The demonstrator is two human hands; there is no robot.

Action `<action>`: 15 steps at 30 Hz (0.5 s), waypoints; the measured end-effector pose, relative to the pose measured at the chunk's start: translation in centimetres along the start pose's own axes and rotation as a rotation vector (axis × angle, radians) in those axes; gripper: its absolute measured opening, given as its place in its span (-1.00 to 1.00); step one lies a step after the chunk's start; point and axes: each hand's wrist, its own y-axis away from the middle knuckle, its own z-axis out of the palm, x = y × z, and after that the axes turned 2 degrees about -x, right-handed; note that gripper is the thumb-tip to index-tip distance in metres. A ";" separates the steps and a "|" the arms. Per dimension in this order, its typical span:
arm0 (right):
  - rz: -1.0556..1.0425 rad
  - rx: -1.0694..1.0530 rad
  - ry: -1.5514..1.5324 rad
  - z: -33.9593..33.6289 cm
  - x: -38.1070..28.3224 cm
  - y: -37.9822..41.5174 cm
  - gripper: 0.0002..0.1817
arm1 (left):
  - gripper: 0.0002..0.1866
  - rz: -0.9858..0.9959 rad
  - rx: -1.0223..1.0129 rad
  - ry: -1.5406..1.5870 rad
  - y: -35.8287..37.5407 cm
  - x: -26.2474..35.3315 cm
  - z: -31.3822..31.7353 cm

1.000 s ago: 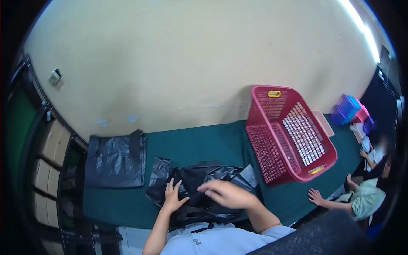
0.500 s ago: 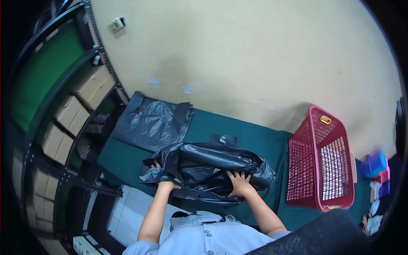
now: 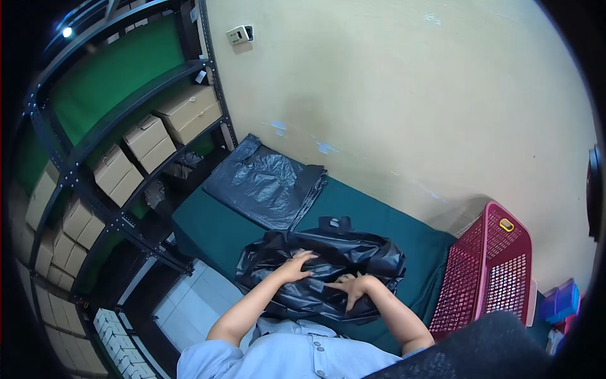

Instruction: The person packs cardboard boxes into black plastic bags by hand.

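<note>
A crumpled black plastic bag lies on the table with the dark green cloth, near my body. My left hand rests on the bag's left part, its fingers apart and pointing right. My right hand is on the bag to the right of it, fingers spread over the dark folds. Neither hand is gripping the plastic. Behind and to the left, a flat, folded stack of black plastic lies on the cloth.
At the right of the table stands a tall maroon basket, with blue and purple containers beyond it. Along the left runs a black metal shelf holding cardboard boxes. The wall is behind the table.
The view has turned left. My left hand has left the bag's left edge and lies on top of it, nearer my right hand. The bag is bunched narrower.
</note>
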 end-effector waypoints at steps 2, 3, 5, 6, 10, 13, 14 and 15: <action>-0.117 -0.050 0.043 2.4 -0.3 -1.3 0.30 | -0.25 -0.215 -0.124 -0.063 -0.8 -3.1 0.7; -0.206 -0.158 0.043 4.0 -0.2 -3.0 0.30 | -0.17 -0.439 -0.244 -0.130 -0.9 -4.6 0.9; -0.158 -0.289 -0.059 8.2 -0.7 -4.7 0.21 | -0.08 -0.469 -0.320 -0.193 -1.6 -7.4 0.4; -0.154 -0.283 -0.071 9.5 -0.8 -4.7 0.21 | -0.07 -0.460 -0.335 -0.154 -1.7 -7.0 -0.3; -0.244 -0.050 -0.410 8.9 0.3 -3.4 -0.19 | -0.26 -0.402 -0.096 -0.414 -1.6 -0.2 0.0; -0.364 0.634 -0.908 6.2 -0.1 -0.9 -0.61 | -0.46 0.009 -0.038 0.087 -1.7 1.7 1.9; -0.267 0.901 -0.715 5.4 -0.1 -0.3 -0.67 | -0.43 0.072 -0.054 0.078 -1.6 2.8 2.0; -0.162 1.153 -0.507 4.8 0.0 0.4 -0.72 | -0.39 0.136 -0.070 0.071 -1.4 3.7 2.1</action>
